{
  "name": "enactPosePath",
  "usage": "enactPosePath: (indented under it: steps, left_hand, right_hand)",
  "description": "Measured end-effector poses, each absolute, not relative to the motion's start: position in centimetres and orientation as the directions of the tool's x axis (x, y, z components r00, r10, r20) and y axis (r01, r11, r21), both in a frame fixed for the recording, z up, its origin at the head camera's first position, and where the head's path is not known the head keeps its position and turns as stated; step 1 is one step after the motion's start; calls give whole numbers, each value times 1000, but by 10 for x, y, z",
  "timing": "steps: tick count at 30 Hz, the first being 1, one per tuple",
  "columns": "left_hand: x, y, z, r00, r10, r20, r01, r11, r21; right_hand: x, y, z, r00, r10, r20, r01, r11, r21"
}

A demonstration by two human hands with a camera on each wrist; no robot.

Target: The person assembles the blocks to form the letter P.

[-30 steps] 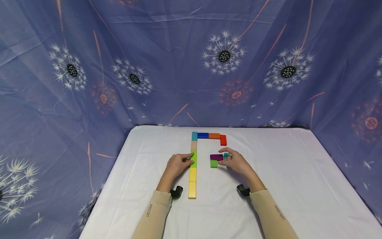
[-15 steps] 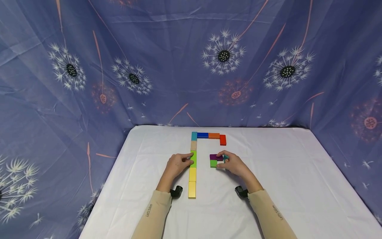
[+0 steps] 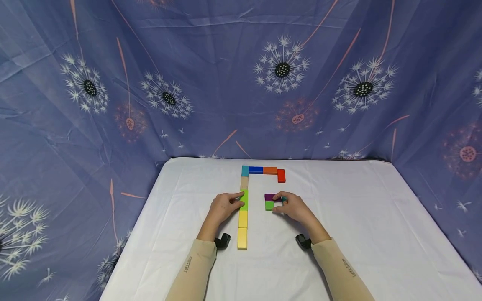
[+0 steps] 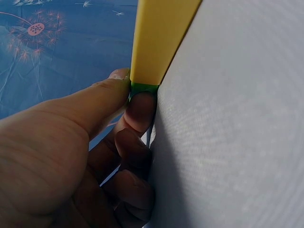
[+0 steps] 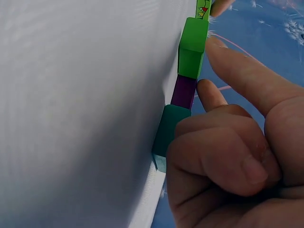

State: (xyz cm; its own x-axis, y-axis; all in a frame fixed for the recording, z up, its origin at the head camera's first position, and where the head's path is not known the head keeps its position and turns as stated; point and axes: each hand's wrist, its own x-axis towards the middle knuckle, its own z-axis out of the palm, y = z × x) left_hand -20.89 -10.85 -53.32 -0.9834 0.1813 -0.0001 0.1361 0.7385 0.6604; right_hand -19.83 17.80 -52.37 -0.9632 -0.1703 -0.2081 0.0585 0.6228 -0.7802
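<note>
My left hand [image 3: 224, 207] pinches the light green block [image 3: 244, 200] with thumb and index finger, midway along a column of blocks. In the left wrist view those fingertips meet the green end just beyond a yellow block [image 4: 164, 38]. My right hand [image 3: 295, 207] reaches over a small group on the table. Its index fingertip touches the purple block [image 5: 184, 91] and its thumb lies at the edge of the small green block [image 5: 193, 40]. The other fingers are curled beside a teal block [image 5: 171, 128], which they partly hide.
Along the column lie two yellow blocks [image 3: 242, 228], a wood-coloured block [image 3: 244, 182] and a blue-green block [image 3: 245, 171]. From its far end run a blue block [image 3: 255, 170], an orange block [image 3: 270, 170] and a red block [image 3: 281, 176]. A white cloth covers the table [image 3: 357, 217].
My right hand has moved slightly left and lowered onto the purple and small green blocks. My left hand has stayed on the light green block.
</note>
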Motion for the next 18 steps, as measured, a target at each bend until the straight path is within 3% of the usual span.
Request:
enactPosePath:
  steps: [18]
  left_hand:
    - [-209,-107,-532,-986,163,-23,107,740,664]
  right_hand:
    - [-194,169,-525,-974,-144,-174,34,667,-744]
